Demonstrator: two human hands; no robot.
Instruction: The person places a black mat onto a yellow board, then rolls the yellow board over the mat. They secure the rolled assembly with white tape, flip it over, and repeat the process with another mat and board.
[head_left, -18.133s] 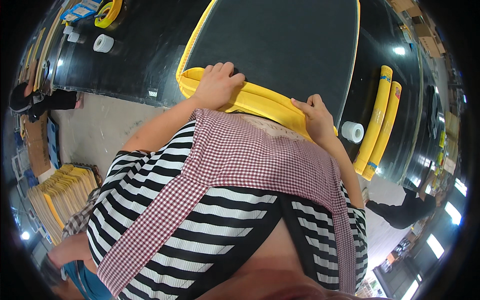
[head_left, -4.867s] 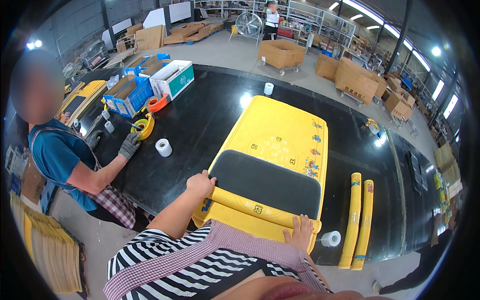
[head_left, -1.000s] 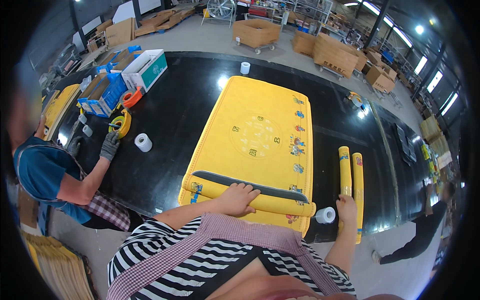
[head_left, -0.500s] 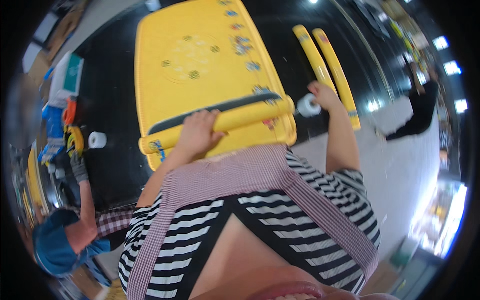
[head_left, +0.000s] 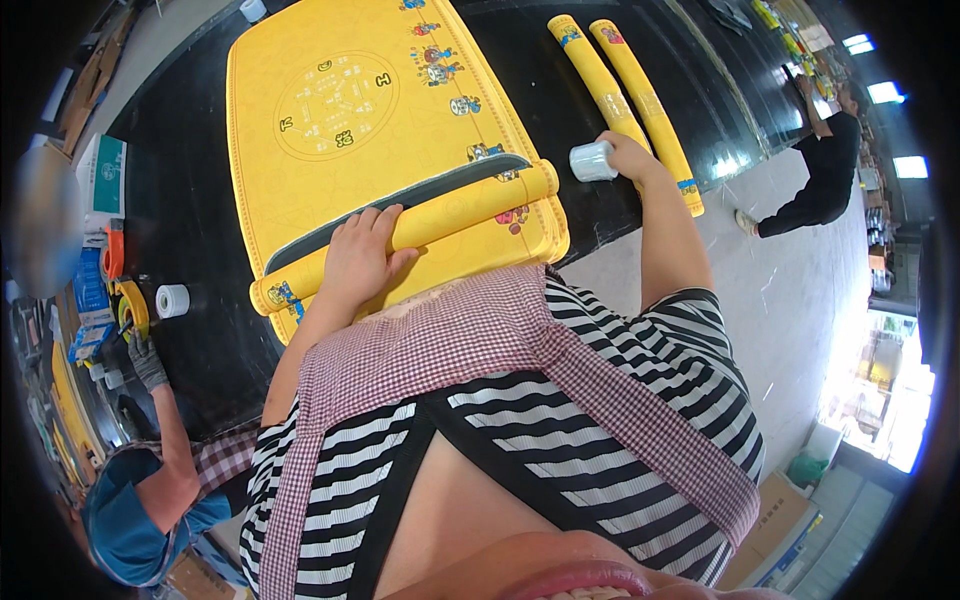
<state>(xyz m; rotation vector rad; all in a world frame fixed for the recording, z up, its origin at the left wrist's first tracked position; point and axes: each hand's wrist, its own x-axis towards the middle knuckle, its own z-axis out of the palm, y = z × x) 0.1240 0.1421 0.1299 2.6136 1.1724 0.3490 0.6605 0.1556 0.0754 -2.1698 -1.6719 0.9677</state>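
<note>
A yellow mat [head_left: 330,190] with printed cartoon figures lies on the black table, its near end rolled into a tube with the dark underside showing along the roll. My left hand [head_left: 362,252] grips the rolled part, fingers over the top and thumb on the near side. Off the mat's right edge, a roll of clear tape [head_left: 592,161] hangs from my right hand [head_left: 636,158], whose fingers are closed at its right end. Two finished yellow rolls, a left one [head_left: 598,85] and a right one [head_left: 650,115], lie side by side just beyond that hand.
On the black table [head_left: 205,240] at left stand a white tape roll [head_left: 172,300], a yellow tape dispenser [head_left: 130,308], blue packages [head_left: 90,285] and a green-and-white box [head_left: 105,175]. A co-worker's gloved hand [head_left: 147,362] is by the dispenser. Another person [head_left: 825,165] stands at right.
The tape roll in my right hand has turned to lie more sideways. My left hand stays on the rolled mat. The whole view has shifted, sliding the table things left and up.
</note>
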